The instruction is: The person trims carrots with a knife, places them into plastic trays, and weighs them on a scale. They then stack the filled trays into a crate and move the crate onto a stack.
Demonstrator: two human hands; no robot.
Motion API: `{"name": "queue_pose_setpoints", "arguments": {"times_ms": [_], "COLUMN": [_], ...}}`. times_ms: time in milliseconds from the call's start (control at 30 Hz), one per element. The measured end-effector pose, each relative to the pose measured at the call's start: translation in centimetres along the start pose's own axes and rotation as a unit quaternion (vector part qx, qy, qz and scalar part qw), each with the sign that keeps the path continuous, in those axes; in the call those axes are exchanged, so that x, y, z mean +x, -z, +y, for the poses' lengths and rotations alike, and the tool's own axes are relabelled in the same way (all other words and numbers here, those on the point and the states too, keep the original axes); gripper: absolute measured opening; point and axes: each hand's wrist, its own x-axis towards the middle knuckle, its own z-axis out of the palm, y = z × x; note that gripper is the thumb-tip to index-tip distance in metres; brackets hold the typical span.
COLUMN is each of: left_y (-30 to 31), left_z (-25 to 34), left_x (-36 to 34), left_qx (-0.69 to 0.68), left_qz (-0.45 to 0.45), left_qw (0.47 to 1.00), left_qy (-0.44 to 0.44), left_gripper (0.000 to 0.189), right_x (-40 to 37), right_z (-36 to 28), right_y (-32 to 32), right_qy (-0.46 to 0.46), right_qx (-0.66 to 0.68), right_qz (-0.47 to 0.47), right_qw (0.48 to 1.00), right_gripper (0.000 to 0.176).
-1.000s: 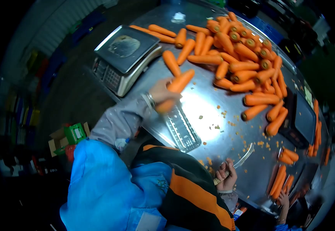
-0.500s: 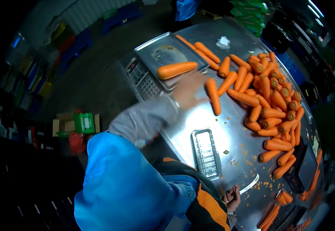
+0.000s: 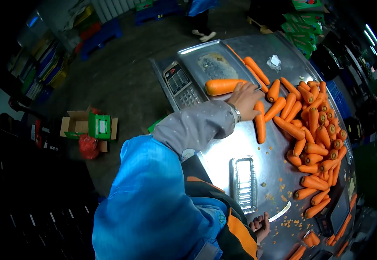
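Observation:
My left hand (image 3: 245, 102), in a grey sleeve, reaches over the near edge of the weighing scale's metal tray (image 3: 192, 56). Its fingers are spread and bent, at the narrow end of a large carrot (image 3: 223, 87) lying on the tray. Another carrot (image 3: 260, 123) lies just beside this hand on the metal table. Low in the view, my right hand (image 3: 260, 225) is closed around the handle of a knife with a curved blade (image 3: 280, 212). Between the hands, a clear plastic tray (image 3: 244, 184) rests on the table. My fingers hide the carrot's tip.
A large heap of carrots (image 3: 316, 130) covers the table's far side. Orange scraps (image 3: 288, 224) lie near the knife. A dark scale (image 3: 338, 212) stands at lower right. A person in blue (image 3: 201, 13) stands beyond the table. An open carton (image 3: 80, 123) is on the floor.
The view has shifted, so the table appears farther right and slightly lower. My left hand, blurred before, now shows sharply, its fingers over the carrot's tip. The right hand still holds the knife.

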Motion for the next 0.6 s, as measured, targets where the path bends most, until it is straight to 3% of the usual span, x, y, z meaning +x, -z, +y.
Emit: {"name": "queue_pose_setpoints", "arguments": {"times_ms": [67,167,200,333,467,500,533,567,600], "left_y": [0.5,0.6,0.1,-0.6,1.8,3.2,4.9,6.6,8.3], "left_z": [-1.4,-4.3,-5.3,-9.4,-7.6,-6.3,-5.3,-4.4,-3.6], "left_x": [1.0,1.8,1.6,1.7,-1.0,-1.7,-2.8,-4.2,-5.8], "left_qx": [0.024,0.069,0.112,0.171,-0.001,-0.188,-0.417,-0.624,-0.685], "left_qz": [0.004,-0.062,-0.017,-0.127,0.043,0.053,0.051,0.045,-0.004], "left_qw": [1.000,0.993,0.990,0.959,0.979,0.940,0.856,0.717,0.660], "left_qy": [0.015,0.079,0.090,0.185,0.197,0.280,0.302,0.309,0.309], "left_gripper": [0.049,0.049,0.050,0.052,0.054,0.059,0.061,0.062,0.058], "right_x": [0.6,1.0,1.4,1.7,2.6,3.1,3.2,3.2,3.5], "right_z": [0.6,1.0,1.1,1.4,1.6,1.9,2.0,1.9,2.1], "right_y": [-0.2,0.0,-0.3,-1.9,-3.2,-3.6,-3.7,-3.7,-4.1], "right_qy": [-0.007,-0.021,-0.024,-0.021,-0.059,-0.062,-0.065,-0.065,-0.062], "right_qx": [0.011,0.021,0.025,-0.017,-0.051,-0.056,-0.060,-0.065,-0.078], "right_qz": [-0.004,-0.001,-0.004,0.007,-0.022,-0.037,-0.044,-0.047,-0.053], "right_qw": [1.000,1.000,0.999,1.000,0.997,0.996,0.995,0.995,0.994], "right_gripper": [0.018,0.018,0.017,0.014,0.018,0.018,0.018,0.019,0.019]}}
